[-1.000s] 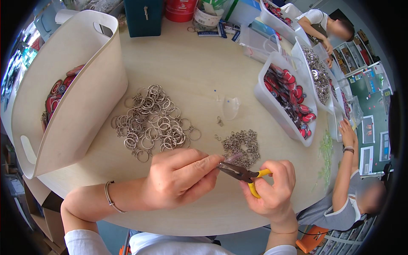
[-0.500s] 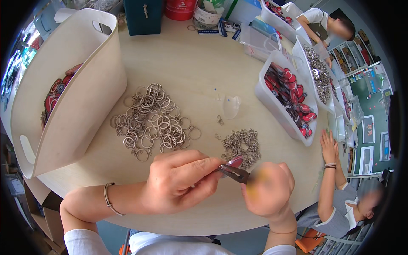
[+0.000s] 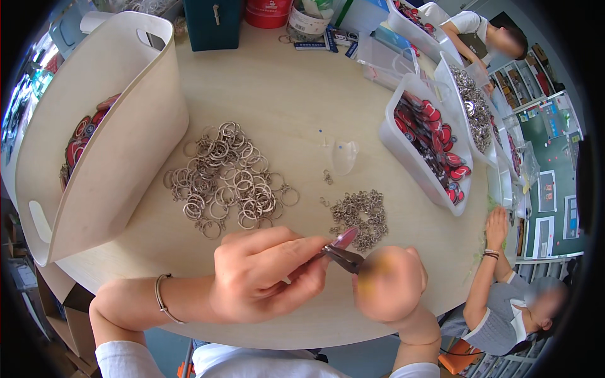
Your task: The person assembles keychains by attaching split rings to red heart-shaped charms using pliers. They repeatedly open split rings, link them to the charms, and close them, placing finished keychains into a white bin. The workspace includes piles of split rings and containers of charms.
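My left hand (image 3: 268, 275) is closed, thumb and fingers pinching a small red oval charm (image 3: 345, 237) at its near end. The charm tilts up to the right above the fingertips. My right hand (image 3: 391, 286) is wrapped round a pair of pliers (image 3: 345, 258). The dark pliers' jaws meet the charm's end at my left fingertips; the small metal part there is mostly hidden. Beyond the left hand lies a heap of metal split key rings (image 3: 252, 198). A smaller pile of tiny metal chain links (image 3: 362, 217) sits just beyond the pliers.
At the left stands a tall cream bin (image 3: 126, 151) with red charms inside. White trays on the right hold red charms (image 3: 435, 135) and metal pieces (image 3: 472, 107). A clear plastic scrap (image 3: 345, 157) lies mid-table. Two other people sit along the right side; one's hands (image 3: 496, 227) rest at the table edge.
Both my hands have shifted slightly left with the pliers. The charm now stands tilted more upright. The nearer person's hands at the right have moved a little toward me.
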### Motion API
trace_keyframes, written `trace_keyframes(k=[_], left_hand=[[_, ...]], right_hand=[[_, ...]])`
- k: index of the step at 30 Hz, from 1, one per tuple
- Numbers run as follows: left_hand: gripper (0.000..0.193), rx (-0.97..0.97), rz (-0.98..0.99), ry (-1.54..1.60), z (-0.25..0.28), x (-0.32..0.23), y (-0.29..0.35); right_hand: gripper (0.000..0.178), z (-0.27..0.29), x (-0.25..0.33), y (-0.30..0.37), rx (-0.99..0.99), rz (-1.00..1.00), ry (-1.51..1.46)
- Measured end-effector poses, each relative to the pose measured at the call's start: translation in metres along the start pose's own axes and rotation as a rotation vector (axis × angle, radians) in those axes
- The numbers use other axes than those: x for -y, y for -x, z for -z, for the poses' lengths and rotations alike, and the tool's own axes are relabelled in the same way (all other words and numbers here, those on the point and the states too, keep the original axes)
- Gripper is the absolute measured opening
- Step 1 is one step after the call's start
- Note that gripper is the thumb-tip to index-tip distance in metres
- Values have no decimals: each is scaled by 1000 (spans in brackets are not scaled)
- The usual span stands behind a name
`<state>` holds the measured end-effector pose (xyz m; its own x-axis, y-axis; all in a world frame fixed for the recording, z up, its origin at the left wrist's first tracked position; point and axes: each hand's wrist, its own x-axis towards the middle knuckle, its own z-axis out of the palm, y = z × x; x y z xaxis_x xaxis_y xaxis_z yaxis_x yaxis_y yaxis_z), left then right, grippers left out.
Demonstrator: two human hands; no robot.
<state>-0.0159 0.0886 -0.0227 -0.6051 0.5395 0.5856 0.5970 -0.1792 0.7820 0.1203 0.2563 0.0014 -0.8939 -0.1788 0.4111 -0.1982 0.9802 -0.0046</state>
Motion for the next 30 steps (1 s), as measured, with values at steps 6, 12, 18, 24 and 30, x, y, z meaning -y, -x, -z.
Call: trace_keyframes(k=[6, 12, 18, 24, 30], left_hand=[[19, -13, 40, -55, 2, -3, 2], [27, -76, -11, -49, -3, 1, 3], [31, -30, -124, -62, 1, 5, 0], [33, -6, -138, -68, 3, 6, 0], [33, -25, -145, -53, 0, 6, 2]], right_hand=[[20, -4, 3, 0, 19, -2, -43], [23, -3, 2, 1, 31, -31, -99], [26, 0, 1, -4, 25, -92, -127], [25, 0, 0, -2, 30, -95, -143], [23, 1, -2, -1, 24, -31, -64]])
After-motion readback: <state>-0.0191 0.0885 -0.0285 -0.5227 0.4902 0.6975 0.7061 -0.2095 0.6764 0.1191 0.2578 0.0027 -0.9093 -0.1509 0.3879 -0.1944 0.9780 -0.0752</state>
